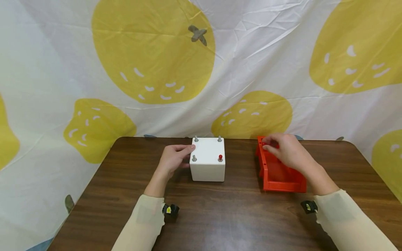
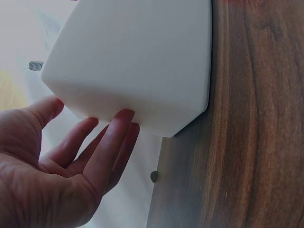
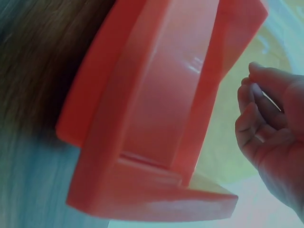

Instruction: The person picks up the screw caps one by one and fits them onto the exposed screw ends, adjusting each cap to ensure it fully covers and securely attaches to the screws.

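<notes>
A white box (image 1: 207, 151) stands on the table, with a metal threaded stud at each top corner. On the near right stud sits a red cap (image 1: 220, 157); the other studs, such as the near left stud (image 1: 194, 158), are bare. My left hand (image 1: 174, 158) rests against the box's left side, thumb at the top edge and fairly straight fingers on the side face, as the left wrist view also shows. Above the red bin (image 1: 282, 186), my right hand (image 1: 289, 150) brings thumb and index fingertips together on a small red cap (image 1: 263, 143), mostly hidden by the fingers.
The dark wood table (image 1: 238, 216) ends at the back against a white cloth (image 1: 163, 120) printed with yellow fruit. The bin stands to the right of the box with a gap between them. Each wrist wears a small black camera, such as the left wrist camera (image 1: 170, 210).
</notes>
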